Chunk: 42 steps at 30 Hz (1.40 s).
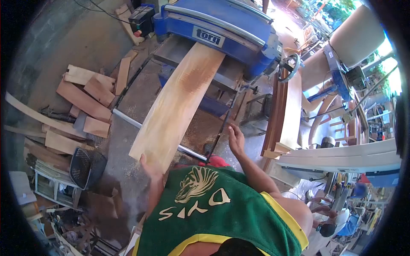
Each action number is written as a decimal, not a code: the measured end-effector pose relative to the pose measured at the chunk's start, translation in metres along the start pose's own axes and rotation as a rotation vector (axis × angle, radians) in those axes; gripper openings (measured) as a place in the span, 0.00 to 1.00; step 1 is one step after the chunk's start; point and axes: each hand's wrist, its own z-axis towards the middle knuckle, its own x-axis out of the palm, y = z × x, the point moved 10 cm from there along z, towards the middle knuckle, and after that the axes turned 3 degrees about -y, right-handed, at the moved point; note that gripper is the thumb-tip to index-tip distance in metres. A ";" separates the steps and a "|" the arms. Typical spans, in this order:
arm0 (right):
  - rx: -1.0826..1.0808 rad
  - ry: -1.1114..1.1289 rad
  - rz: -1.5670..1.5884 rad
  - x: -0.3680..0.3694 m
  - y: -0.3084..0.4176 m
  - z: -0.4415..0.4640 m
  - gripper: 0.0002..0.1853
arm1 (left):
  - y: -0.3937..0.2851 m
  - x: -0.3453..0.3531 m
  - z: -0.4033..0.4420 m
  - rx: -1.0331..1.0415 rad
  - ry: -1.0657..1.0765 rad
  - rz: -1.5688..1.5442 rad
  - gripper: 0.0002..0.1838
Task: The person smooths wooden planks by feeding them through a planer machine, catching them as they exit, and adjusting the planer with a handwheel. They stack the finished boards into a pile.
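A long, pale wooden board (173, 106) runs from beneath the blue thickness planer (213, 21) towards my body, with a browner patch near the machine. My left hand (153, 168) is at the board's near end, a digit on the wood at its corner; the other fingers blend into the board or are hidden. To the right of the board, my right hand (235, 138) is held in the air, fingers stretched out, with nothing in it. It is beside the dark bar of the planer's roller stand (192, 153).
Wood offcuts (83, 96) are heaped on the left floor beside a black plastic basket (87, 166). On the right are stacked long boards (286, 111), the planer's handwheel (290, 68) and a blue machine (339, 81). Another person (337, 222) bends at the lower right.
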 end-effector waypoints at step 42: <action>0.137 -0.449 -0.450 -0.135 -0.048 -0.110 0.38 | 0.045 0.062 0.076 0.487 -0.365 0.774 0.49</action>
